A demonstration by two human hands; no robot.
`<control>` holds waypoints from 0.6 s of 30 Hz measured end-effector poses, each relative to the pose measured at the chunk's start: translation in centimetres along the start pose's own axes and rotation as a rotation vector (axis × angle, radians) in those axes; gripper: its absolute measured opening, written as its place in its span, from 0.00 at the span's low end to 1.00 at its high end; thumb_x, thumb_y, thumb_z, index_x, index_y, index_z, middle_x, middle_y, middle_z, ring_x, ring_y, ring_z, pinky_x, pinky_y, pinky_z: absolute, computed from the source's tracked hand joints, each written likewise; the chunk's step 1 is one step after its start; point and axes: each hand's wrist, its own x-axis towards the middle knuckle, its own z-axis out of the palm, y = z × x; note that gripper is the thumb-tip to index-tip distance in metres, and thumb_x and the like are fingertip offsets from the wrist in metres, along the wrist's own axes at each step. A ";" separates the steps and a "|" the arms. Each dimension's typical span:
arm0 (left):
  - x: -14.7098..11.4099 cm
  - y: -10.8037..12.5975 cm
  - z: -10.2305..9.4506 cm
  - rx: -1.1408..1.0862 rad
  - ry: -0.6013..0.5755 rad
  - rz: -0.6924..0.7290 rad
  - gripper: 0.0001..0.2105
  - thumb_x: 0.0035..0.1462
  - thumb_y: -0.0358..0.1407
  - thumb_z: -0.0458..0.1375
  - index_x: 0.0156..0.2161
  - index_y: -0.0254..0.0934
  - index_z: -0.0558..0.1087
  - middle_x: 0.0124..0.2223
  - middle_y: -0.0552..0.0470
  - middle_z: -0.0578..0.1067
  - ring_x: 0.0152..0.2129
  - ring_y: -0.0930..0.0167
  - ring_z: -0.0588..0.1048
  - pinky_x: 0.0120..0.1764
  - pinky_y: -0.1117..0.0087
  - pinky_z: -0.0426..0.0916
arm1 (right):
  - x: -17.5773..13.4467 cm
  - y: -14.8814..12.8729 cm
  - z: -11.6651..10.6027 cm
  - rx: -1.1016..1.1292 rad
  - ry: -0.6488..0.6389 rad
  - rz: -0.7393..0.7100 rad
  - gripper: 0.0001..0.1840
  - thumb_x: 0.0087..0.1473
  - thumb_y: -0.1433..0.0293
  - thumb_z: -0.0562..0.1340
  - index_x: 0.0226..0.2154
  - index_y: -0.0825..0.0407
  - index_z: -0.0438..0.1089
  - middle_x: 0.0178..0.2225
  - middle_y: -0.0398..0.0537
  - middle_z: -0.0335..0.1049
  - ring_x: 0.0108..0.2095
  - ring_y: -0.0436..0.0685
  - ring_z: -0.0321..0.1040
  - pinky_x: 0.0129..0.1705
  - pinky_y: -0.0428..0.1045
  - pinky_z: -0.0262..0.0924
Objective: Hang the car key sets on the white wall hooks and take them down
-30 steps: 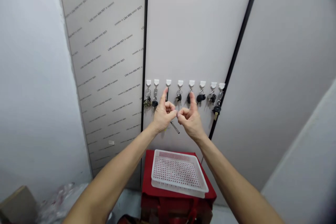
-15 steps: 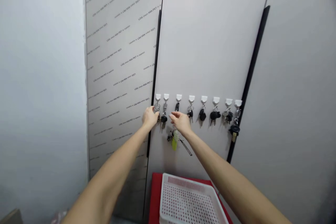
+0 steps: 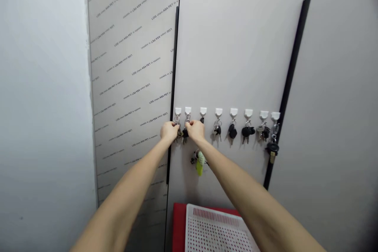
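A row of white hooks on a pale cabinet door carries several bunches of keys. My left hand (image 3: pixel 169 131) is closed on the leftmost key bunch (image 3: pixel 178 134), which hangs below its hook (image 3: pixel 178 111). Beside it, my right hand (image 3: pixel 195 130) pinches the second key bunch (image 3: pixel 185 133) near its ring, under the second hook (image 3: pixel 188 110). The third hook (image 3: pixel 203 111) is just right of that hand; its keys with a yellow-green tag (image 3: pixel 200 165) dangle lower, partly behind my right wrist.
Further right hang more keys (image 3: pixel 232 130), ending with a black key set (image 3: pixel 272 149) near the right-hand dark handle strip (image 3: pixel 291 82). Below stands a white perforated basket (image 3: pixel 217 220) on a red surface (image 3: pixel 179 224). A printed-film panel (image 3: pixel 126 78) lies to the left.
My right hand has moved left from near the third hook to the second key bunch and closed on it. My left hand stays at the first bunch. The view has shifted slightly.
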 end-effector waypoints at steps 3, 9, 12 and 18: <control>0.6 0.7 -1.2 -0.094 0.047 0.063 0.11 0.40 0.39 0.49 0.27 0.36 0.70 0.28 0.50 0.72 0.25 0.73 0.68 0.27 0.75 0.58 | 0.8 -1.1 -1.2 -0.002 -0.005 -0.053 0.12 0.37 0.67 0.51 0.18 0.55 0.67 0.17 0.48 0.65 0.20 0.49 0.58 0.22 0.42 0.47; -1.7 0.9 -2.0 -0.124 -0.108 0.223 0.12 0.40 0.38 0.50 0.27 0.32 0.69 0.26 0.52 0.71 0.22 0.76 0.66 0.23 0.78 0.57 | -1.3 -0.7 -3.4 -0.022 -0.136 -0.172 0.13 0.38 0.66 0.51 0.18 0.57 0.66 0.16 0.43 0.62 0.19 0.45 0.54 0.20 0.40 0.43; -5.2 -0.3 -0.6 -0.074 -0.277 0.211 0.12 0.40 0.38 0.50 0.28 0.33 0.69 0.26 0.54 0.71 0.20 0.77 0.65 0.22 0.79 0.56 | -4.9 2.1 -4.0 -0.046 -0.281 -0.169 0.14 0.40 0.67 0.50 0.19 0.59 0.66 0.17 0.42 0.61 0.19 0.44 0.53 0.20 0.40 0.43; -13.6 -3.0 4.8 0.072 -0.623 0.180 0.14 0.41 0.40 0.48 0.30 0.32 0.68 0.20 0.60 0.69 0.17 0.81 0.62 0.23 0.82 0.55 | -13.8 10.1 -4.6 -0.138 -0.538 -0.044 0.13 0.40 0.67 0.50 0.23 0.57 0.66 0.21 0.43 0.65 0.22 0.46 0.56 0.21 0.40 0.45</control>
